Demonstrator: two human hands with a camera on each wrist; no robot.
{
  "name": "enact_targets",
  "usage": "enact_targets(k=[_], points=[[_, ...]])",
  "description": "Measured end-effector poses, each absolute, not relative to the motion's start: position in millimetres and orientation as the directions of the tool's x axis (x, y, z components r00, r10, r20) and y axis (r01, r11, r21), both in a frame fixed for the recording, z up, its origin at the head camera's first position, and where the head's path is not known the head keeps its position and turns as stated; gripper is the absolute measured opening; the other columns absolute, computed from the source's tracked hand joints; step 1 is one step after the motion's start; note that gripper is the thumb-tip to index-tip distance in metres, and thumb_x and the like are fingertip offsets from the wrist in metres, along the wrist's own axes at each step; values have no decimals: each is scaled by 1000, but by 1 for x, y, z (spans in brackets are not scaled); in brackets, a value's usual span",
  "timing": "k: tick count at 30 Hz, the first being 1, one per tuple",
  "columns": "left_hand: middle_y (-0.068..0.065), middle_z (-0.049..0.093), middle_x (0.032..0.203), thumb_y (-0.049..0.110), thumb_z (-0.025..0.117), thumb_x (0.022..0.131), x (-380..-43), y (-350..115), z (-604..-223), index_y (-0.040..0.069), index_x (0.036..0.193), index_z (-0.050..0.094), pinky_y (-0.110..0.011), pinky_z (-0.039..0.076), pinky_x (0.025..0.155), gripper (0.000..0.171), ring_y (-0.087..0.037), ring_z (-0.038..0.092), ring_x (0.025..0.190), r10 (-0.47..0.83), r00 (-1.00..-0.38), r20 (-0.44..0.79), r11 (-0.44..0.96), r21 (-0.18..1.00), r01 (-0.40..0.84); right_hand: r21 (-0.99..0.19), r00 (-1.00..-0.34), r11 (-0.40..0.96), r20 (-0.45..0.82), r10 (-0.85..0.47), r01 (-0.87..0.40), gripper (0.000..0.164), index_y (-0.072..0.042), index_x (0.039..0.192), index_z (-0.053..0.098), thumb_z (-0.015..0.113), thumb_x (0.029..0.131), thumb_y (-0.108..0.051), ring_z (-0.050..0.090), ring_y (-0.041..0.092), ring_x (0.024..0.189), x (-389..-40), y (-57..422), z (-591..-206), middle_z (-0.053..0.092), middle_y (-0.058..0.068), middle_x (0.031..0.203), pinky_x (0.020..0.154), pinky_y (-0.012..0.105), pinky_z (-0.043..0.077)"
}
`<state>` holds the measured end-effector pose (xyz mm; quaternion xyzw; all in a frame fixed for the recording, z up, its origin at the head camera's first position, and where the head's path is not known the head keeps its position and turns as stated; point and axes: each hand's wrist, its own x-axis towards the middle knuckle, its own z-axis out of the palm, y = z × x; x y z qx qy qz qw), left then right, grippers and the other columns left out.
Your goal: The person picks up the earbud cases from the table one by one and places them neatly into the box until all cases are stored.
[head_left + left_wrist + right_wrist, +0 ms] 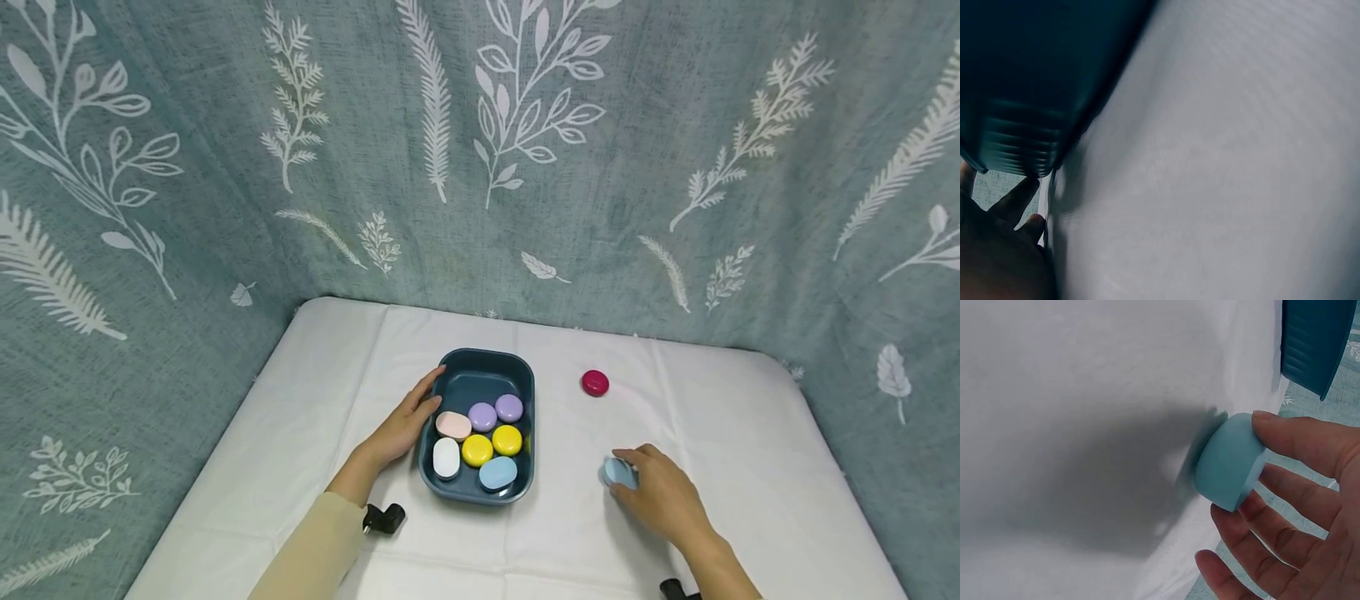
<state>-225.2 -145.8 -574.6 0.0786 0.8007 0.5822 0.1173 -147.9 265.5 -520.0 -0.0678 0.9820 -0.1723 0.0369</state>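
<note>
A light blue bar of soap, thick with rounded edges, is pinched between the thumb and fingers of my right hand, low over the white cloth. In the right wrist view the same soap is tilted close to its shadow. My left hand touches the left side of a dark teal tray, its fingers fairly straight along the rim. Inside the tray lie several soaps: a white one, a pale pink one, two purple, two yellow and a light blue one.
A round dark red soap lies on the white tablecloth, right of the tray. A teal curtain with white leaf patterns hangs behind the table and along both sides. Black wrist camera mounts show near both wrists.
</note>
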Motion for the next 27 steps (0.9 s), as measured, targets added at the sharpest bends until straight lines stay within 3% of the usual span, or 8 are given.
enact_targets(k=[15, 27], points=[[-4, 23, 173, 47, 44, 110, -226, -146, -576, 57, 157, 25, -68, 14, 126, 52, -34, 22, 160, 272, -958, -87, 311, 950, 2, -332, -973, 916, 29, -230, -226, 47, -7, 128, 72, 85, 85, -20, 67, 22, 93, -167, 242, -493, 70, 11, 115, 78, 43, 56], [-2, 23, 173, 48, 43, 110, -226, -145, -576, 57, 157, 27, -66, 14, 127, 50, -32, 22, 160, 273, -959, -81, 307, 952, 7, -314, -947, 897, 25, -320, -311, 46, -6, 127, 73, 86, 85, -22, 63, 21, 91, -190, 206, -466, 69, 11, 115, 83, 44, 57]])
